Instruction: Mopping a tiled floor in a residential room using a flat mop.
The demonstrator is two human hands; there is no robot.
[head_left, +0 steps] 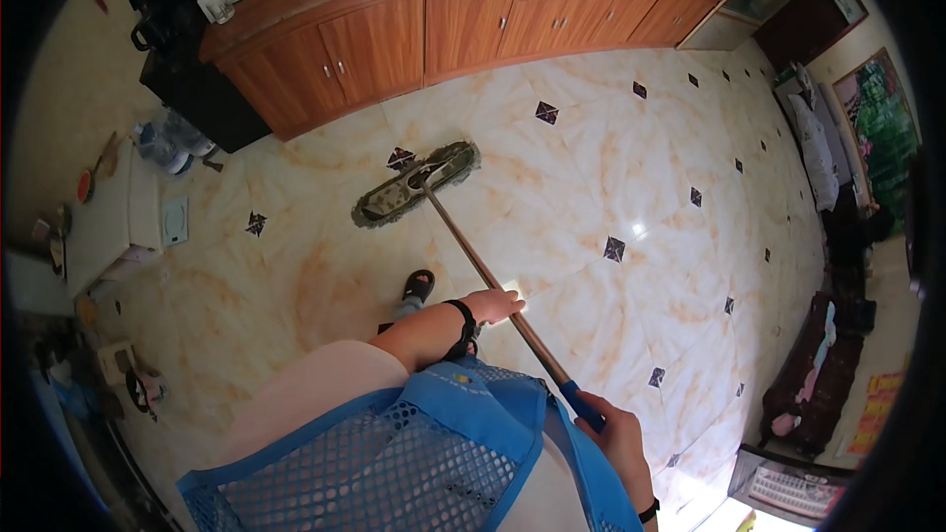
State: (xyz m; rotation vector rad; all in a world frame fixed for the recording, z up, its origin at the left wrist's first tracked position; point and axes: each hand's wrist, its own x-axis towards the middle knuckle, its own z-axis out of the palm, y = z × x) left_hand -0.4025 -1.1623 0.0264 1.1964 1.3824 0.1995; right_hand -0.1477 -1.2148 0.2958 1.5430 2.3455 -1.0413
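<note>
A flat mop with a grey-brown fringed pad lies on the tiled floor ahead of me, its long side slanting up to the right. Its copper-coloured pole runs down toward my body at the lower right. Partway along the pole, my left hand is closed round it, a dark band at the wrist. At the near end, my right hand grips the blue handle sleeve. The undersides of both grips are hidden.
Wooden cabinets line the far side. A black dispenser-like unit and a white cabinet stand at the left, with plastic bottles between them. A dark wooden seat is at the right. My sandalled foot is near the mop.
</note>
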